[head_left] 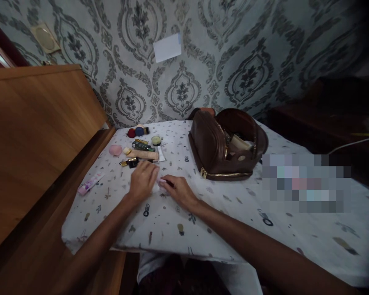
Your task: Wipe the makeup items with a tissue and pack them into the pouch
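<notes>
Pinching a small pale-pink item (161, 180) between thumb and fingers, the person's right hand (181, 191) narrows at its tips, probably because the piece is too slight for a fuller grip. Close beside it, the left hand (143, 180) curls knuckles up, perhaps to steady it; whether these fingers hold anything cannot be told. Beneath both spreads a white cloth printed with small motifs (169, 239). Off to the left, apart, lies a slim pink-and-purple tube (90, 183). Just beyond the left hand, a long beige tube (144, 154), a dark cylindrical bottle (143, 146), a rounded pink piece (115, 150) and a round pale-green pot (156, 140) lie loosely grouped, seemingly to be visible and within reach. Rightward, a brown leather bag with gold zips (213, 149) gapes unzipped, presumably for access to its contents. Farthest back, grey patterned wallpaper (181, 90) bears a white rectangular sheet (167, 48).
</notes>
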{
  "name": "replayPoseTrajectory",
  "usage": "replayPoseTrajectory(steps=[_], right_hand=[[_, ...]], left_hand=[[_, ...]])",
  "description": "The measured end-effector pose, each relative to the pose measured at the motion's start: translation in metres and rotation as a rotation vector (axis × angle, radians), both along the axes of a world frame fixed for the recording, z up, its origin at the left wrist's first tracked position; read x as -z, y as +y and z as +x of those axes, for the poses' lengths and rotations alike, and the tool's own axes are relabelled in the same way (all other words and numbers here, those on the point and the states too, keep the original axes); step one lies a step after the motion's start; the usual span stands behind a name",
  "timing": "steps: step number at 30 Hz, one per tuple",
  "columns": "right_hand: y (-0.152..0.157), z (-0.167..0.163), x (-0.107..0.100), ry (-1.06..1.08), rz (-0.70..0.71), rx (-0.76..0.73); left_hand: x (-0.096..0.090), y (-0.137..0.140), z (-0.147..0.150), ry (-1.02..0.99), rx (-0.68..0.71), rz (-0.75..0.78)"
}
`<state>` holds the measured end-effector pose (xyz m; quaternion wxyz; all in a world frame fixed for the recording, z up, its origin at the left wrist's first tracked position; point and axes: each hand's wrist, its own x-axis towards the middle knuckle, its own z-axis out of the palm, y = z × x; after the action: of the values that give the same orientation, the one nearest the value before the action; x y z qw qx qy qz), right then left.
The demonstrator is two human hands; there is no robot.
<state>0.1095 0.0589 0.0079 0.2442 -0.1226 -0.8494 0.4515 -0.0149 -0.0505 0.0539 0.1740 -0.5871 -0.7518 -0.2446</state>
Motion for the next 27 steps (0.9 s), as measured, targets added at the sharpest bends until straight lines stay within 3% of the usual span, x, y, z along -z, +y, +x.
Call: replayPoseTrajectory(steps=[2,5,13,17,23,27], right_hand=[[0.0,-0.001,0.003,0.011,-0.013,0.02],[0.002,-0.002,0.005,0.007,-0.013,0.034],[0.001,0.003,-0.003,-0.026,-0.026,-0.016],[-0.001,0.003,-0.003,-0.031,-0.02,-0.02],[0.004,0.001,0.0,0.008,-0.19,-0.04],[0.001,0.001,-0.002,0.016,-0.388,-0.145]], left_hand=[[0.003,0.01,0.017,0.014,0.087,-0.036],[0.014,0.021,0.021,0.021,0.088,-0.142],[0.027,-0.006,-0.047,-0.155,-0.105,-0.111],[0.03,-0.012,-0.062,-0.291,-0.156,-0.042],[0.036,-0.009,-0.065,-0.578,-0.221,0.093],[0.035,-0.009,-0.067,-0.726,-0.23,0.206]])
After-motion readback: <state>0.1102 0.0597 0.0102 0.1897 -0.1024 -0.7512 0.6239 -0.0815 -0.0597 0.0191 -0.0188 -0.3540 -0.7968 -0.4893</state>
